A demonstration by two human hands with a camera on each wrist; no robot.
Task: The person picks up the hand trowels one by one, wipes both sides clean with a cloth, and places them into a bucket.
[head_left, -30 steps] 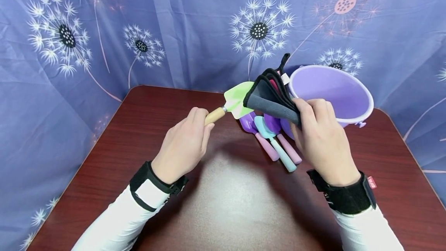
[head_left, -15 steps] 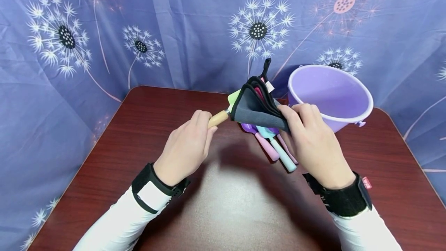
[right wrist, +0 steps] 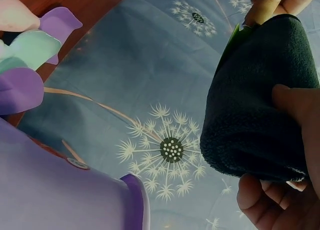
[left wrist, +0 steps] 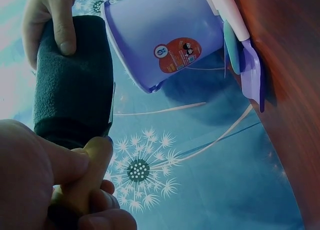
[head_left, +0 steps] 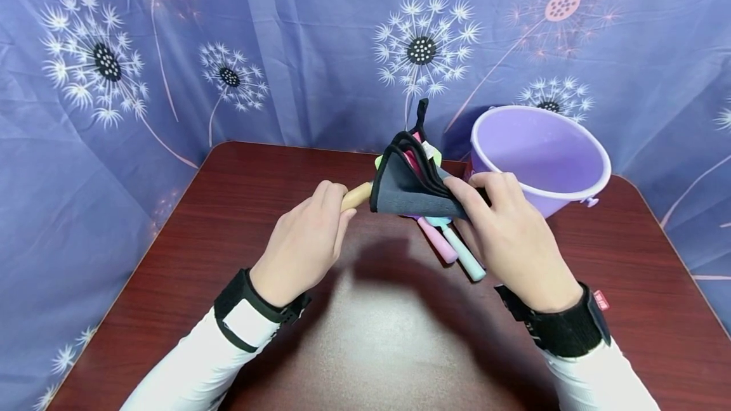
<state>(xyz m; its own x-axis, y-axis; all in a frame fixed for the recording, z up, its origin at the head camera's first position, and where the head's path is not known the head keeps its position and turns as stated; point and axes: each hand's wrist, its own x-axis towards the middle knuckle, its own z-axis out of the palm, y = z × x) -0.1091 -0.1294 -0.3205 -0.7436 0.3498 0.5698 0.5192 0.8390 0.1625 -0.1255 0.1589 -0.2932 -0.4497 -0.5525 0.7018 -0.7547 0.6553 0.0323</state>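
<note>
My left hand (head_left: 302,243) grips the wooden handle (head_left: 356,196) of a trowel above the table. Most of the trowel's light green blade (head_left: 436,156) is hidden behind a folded dark grey cloth (head_left: 408,192) with black edging and a hanging loop. My right hand (head_left: 505,233) holds this cloth, thumb on one side and fingers on the other, as the right wrist view shows. There the cloth (right wrist: 260,95) lies over the blade, whose green edge (right wrist: 232,48) peeks out. In the left wrist view the cloth (left wrist: 75,85) reaches the top of the handle (left wrist: 97,157).
A purple bucket (head_left: 542,151) stands at the back right of the brown table (head_left: 228,208). Small toy shovels lean together before it, one with a pink handle (head_left: 438,243), one with a light blue handle (head_left: 464,252). A blue dandelion-print curtain (head_left: 320,49) hangs behind.
My right hand has moved left and slightly down with the cloth, which now covers most of the green blade. My left hand has shifted only slightly with the trowel.
</note>
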